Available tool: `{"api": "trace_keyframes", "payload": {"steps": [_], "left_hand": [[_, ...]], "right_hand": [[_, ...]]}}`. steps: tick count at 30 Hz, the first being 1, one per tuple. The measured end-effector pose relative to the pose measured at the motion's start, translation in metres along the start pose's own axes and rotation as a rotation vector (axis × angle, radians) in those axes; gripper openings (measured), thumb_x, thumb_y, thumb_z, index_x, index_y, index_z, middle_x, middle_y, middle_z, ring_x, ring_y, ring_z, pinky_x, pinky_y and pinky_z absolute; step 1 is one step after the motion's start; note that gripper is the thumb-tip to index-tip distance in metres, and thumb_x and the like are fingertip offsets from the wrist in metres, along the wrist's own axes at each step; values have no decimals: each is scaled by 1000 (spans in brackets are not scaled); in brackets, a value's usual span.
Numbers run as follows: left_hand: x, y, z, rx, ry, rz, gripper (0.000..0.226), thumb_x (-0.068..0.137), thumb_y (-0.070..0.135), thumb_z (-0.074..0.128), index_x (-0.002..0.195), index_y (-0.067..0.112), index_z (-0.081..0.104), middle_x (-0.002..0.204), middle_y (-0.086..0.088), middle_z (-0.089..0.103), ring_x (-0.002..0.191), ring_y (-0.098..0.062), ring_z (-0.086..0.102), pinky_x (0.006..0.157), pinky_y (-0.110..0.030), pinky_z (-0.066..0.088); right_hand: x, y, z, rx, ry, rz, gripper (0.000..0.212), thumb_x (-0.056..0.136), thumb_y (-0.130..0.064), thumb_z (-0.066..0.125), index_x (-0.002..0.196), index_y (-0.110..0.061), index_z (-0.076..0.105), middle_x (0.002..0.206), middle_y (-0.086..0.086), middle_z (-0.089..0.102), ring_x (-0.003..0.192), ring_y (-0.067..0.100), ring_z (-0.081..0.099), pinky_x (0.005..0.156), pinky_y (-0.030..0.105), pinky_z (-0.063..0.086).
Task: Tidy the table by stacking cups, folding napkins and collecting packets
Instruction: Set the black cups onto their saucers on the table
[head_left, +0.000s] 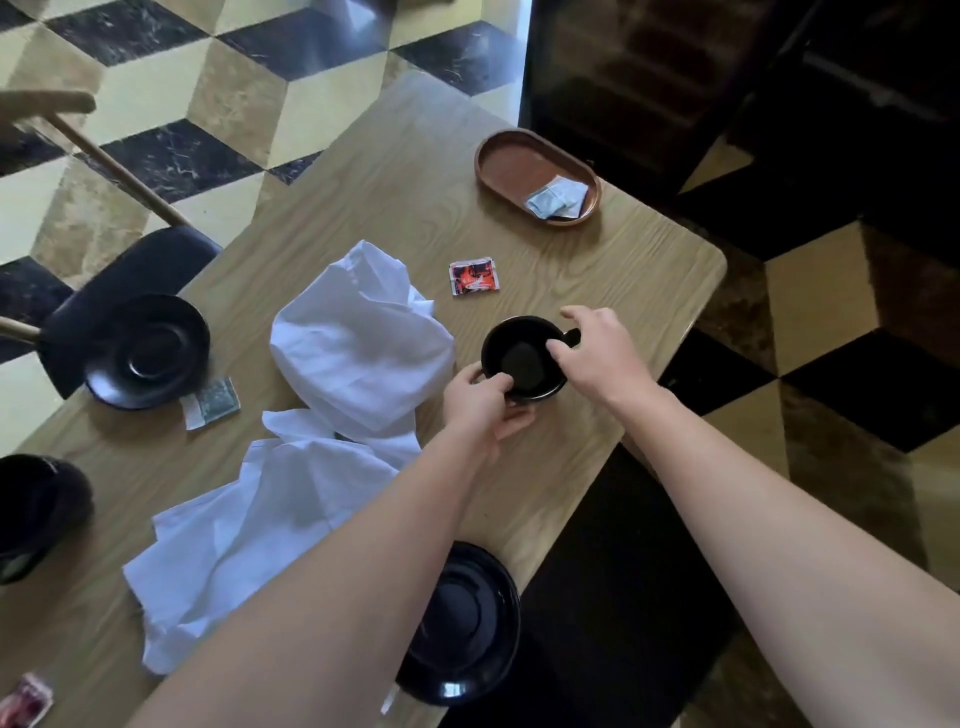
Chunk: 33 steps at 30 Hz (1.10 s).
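Black glazed cup (523, 358) is the landmark in the head view, standing upright near the right edge of the wooden worktop (395, 171). The left hand (480, 402) holds its near rim, thumb hooked inside and fingers closed around the outer wall, a firm grip on the cup. The right hand (597, 353) hovers over the handle side with fingers loosely spread, closing on nothing so far as I can tell. Beyond the cup, the oval wooden tray (511, 143) already holds a couple of pale packets (556, 200), so collecting looks begun. A red packet (471, 278) lies loose just beyond the cup, a greenish packet (212, 401) rests far to its left beside a black saucer (145, 353), and another reddish one (23, 699) sits at the near left corner. White napkins (358, 338) lie crumpled immediately left of the cup, unfolded. A second saucer (462, 623) sits nearer the person, and a dark cup-like shape (36, 509) at far left is too blurred to judge. Stacking appears barely started; most of the task remains.
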<state>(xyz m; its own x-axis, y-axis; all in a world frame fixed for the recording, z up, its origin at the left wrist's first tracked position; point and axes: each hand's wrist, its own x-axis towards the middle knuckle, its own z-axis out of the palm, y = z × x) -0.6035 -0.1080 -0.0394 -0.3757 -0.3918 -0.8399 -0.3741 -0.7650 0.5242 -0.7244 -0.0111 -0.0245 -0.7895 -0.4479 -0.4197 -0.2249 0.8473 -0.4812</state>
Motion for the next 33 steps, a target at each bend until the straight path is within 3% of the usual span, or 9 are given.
{"api": "trace_keyframes", "payload": {"steps": [4, 8, 13, 16, 20, 23, 26, 33], "left_hand": [[-4, 5, -7, 67, 65, 89, 44, 87, -3, 58, 130, 8, 58, 125, -13, 63, 98, -34, 72, 70, -48, 64], [-30, 8, -25, 55, 26, 150, 38, 86, -2, 56, 122, 10, 61, 119, -12, 68, 85, -33, 76, 71, -46, 64], [-81, -11, -56, -85, -8, 184, 31, 86, -2, 59, 115, 6, 60, 106, -19, 73, 84, -34, 77, 75, -43, 63], [-111, -36, -80, -144, -22, 145, 29, 88, 6, 62, 117, 10, 58, 100, -17, 77, 87, -35, 76, 82, -45, 62], [-147, -74, -113, -126, 61, 82, 25, 92, 13, 62, 117, 15, 57, 105, -18, 75, 87, -31, 77, 81, -43, 62], [-168, -102, -136, -101, 121, 51, 22, 93, 12, 61, 115, 14, 62, 100, -17, 76, 84, -29, 77, 73, -37, 63], [-180, -122, -159, -67, 111, 33, 25, 91, 6, 60, 111, 20, 70, 99, -11, 78, 86, -29, 77, 74, -35, 63], [-191, -158, -177, -24, 114, -61, 27, 83, 0, 64, 100, 18, 75, 94, -12, 78, 87, -28, 77, 73, -34, 62]], "right_hand": [[2, -9, -9, -99, -38, -46, 47, 93, -39, 59, 135, -18, 57, 140, 9, 50, 126, 29, 50, 102, 42, 47], [-18, -17, -19, 12, 1, -37, 49, 88, -42, 63, 132, -19, 57, 131, 5, 55, 114, 24, 58, 84, 33, 45], [-74, -33, -14, 446, -89, 31, 57, 86, -30, 71, 138, -18, 55, 105, 5, 70, 88, 19, 73, 73, 38, 64], [-116, -35, 3, 402, -77, -58, 55, 87, -27, 67, 140, -28, 55, 97, 2, 73, 89, 18, 72, 84, 41, 61], [-166, -29, 34, 331, -128, -125, 50, 89, -20, 61, 136, -37, 57, 82, -10, 71, 71, -2, 67, 71, 23, 54], [-196, -21, 56, 320, -212, -167, 40, 90, -15, 59, 124, -35, 65, 88, -12, 74, 78, 1, 70, 77, 29, 58], [-217, -12, 72, 332, -278, -202, 39, 88, -11, 59, 111, -40, 68, 84, -14, 74, 81, 2, 70, 77, 23, 55], [-251, 11, 86, 304, -343, -195, 40, 90, -8, 59, 113, -39, 67, 92, -18, 75, 92, -3, 70, 81, 20, 55]]}}
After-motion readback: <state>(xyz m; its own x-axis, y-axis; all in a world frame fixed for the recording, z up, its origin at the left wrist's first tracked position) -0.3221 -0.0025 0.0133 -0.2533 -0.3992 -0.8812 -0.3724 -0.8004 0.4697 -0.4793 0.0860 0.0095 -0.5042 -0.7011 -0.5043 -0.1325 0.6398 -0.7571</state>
